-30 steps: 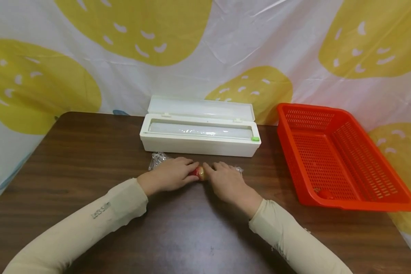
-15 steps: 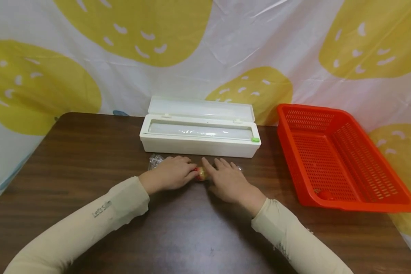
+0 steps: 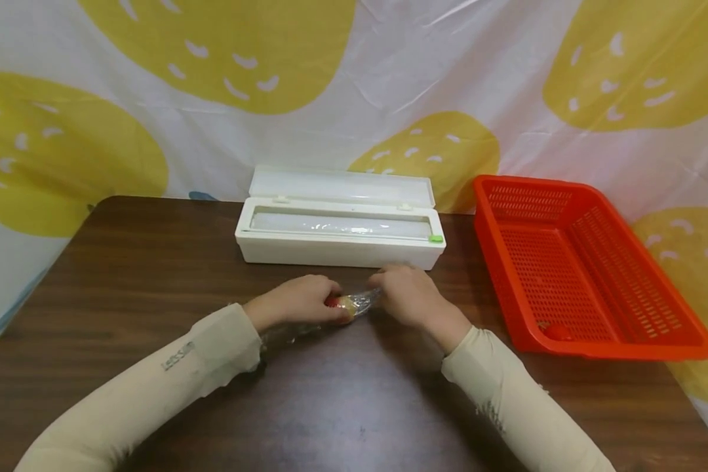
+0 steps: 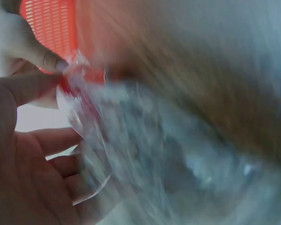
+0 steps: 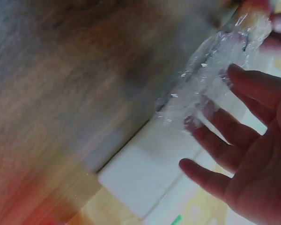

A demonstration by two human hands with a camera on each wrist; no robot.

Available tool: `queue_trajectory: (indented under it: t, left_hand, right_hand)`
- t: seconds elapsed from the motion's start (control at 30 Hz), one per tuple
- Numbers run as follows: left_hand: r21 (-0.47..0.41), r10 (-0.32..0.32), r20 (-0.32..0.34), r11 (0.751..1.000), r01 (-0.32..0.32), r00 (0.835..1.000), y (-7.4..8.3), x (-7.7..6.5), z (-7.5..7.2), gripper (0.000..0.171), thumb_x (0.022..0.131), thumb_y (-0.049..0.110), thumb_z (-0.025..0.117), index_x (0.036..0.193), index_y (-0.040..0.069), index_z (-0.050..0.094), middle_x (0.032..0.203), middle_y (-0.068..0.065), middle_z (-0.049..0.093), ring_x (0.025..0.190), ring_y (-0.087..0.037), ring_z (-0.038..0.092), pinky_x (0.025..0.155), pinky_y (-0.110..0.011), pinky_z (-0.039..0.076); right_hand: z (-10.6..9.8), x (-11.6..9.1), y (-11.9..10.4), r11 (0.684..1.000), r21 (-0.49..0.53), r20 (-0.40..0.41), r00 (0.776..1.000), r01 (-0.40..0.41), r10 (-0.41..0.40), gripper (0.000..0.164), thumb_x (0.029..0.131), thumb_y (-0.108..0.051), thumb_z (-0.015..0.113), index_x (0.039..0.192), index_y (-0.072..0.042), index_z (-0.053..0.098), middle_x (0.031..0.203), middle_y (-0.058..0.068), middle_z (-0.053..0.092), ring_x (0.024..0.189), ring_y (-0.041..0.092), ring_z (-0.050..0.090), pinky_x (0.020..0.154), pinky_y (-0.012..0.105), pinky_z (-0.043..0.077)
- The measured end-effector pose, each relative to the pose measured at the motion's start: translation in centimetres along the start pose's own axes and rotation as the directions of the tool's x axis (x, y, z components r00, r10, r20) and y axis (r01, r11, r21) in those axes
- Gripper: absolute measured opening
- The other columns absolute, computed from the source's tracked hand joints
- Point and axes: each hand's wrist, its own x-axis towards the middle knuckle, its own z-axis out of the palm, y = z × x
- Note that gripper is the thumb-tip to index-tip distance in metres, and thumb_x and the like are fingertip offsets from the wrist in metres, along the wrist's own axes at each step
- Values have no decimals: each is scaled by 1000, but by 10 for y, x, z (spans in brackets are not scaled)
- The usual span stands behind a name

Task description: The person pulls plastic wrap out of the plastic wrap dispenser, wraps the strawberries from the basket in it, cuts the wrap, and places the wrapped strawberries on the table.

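A small round red and yellow thing (image 3: 347,305), wrapped in clear cling film (image 3: 366,301), is above the table in the head view. My left hand (image 3: 297,302) grips it between thumb and fingers, partly hiding it. A loose film tail spreads from it across the left wrist view, blurred. On the other side the film is drawn out to my right hand (image 3: 410,296), whose fingertips are at the film's end. In the right wrist view the thumb (image 5: 253,84) lies on the near side of the crinkled film, with the other fingers curving behind it.
Behind the hands stands a white cling film dispenser (image 3: 336,251), lid (image 3: 342,187) raised, with a roll inside and a green slider (image 3: 435,239). At right, a red plastic basket (image 3: 495,282) holds a small red round item (image 3: 557,332). A patterned curtain (image 3: 389,72) hangs behind the brown table (image 3: 153,262).
The hands rested over the wrapped thing on the table; now the left hand grips it and has tilted it. The right hand has moved right and taken the film end, pulling it out.
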Motion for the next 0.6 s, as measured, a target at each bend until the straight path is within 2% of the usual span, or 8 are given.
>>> queue_trajectory:
  t: [0.1,0.2,0.3,0.37,0.43,0.5,0.6]
  left_hand:
    - [-168,-5,74,986,17,997,0,-2,2,29,86,40,64,91,11,67,68,5,59,63,-8,53,60,-22,43]
    - [-269,1,85,963,22,996,0,-3,4,29,87,38,65,94,10,66,73,3,63,68,-8,55,64,-22,45]
    - [-347,-1,33,938,13,999,3,-4,5,27,87,35,65,92,8,64,75,2,61,69,-8,53,63,-22,45]
    - [-409,-20,-14,912,13,1000,5,-4,5,28,86,33,66,93,6,63,75,2,62,68,-7,54,62,-22,45]
    - [-486,-44,-58,874,11,997,8,-4,5,30,87,29,66,100,3,62,79,-2,66,70,-7,57,62,-22,47]
    - [-535,-77,-99,845,12,992,10,-5,4,34,87,27,67,106,0,62,87,-7,70,75,-8,60,64,-21,49]
    - [-569,-144,-163,822,26,976,13,-5,2,38,86,26,69,111,-1,61,98,-13,70,84,-13,64,68,-22,51]
  right_hand:
    - [-5,2,1,999,51,-24,1000,14,-13,21,82,-8,65,97,-19,73,95,-1,69,86,22,65,72,37,52]
    - [-13,4,2,993,99,-56,997,58,-53,20,84,-8,63,101,-15,72,99,1,68,89,22,64,76,36,53]
    - [-20,7,4,978,192,-91,994,83,-67,29,86,-6,60,113,-11,66,115,7,64,105,25,61,91,39,50]
    - [-24,9,5,954,289,-124,991,78,-44,36,87,-6,56,123,-9,61,127,11,59,118,27,56,101,42,45]
    - [-28,10,6,919,390,-159,987,56,7,41,89,-7,54,130,-8,56,137,16,52,128,30,49,108,46,39]
    - [-33,12,5,886,463,-200,977,28,74,42,92,-12,53,134,-8,52,143,18,46,131,33,46,110,48,35]
    - [-41,18,4,836,547,-215,958,-41,188,48,93,-19,53,140,-10,46,150,20,36,137,36,38,112,51,31]
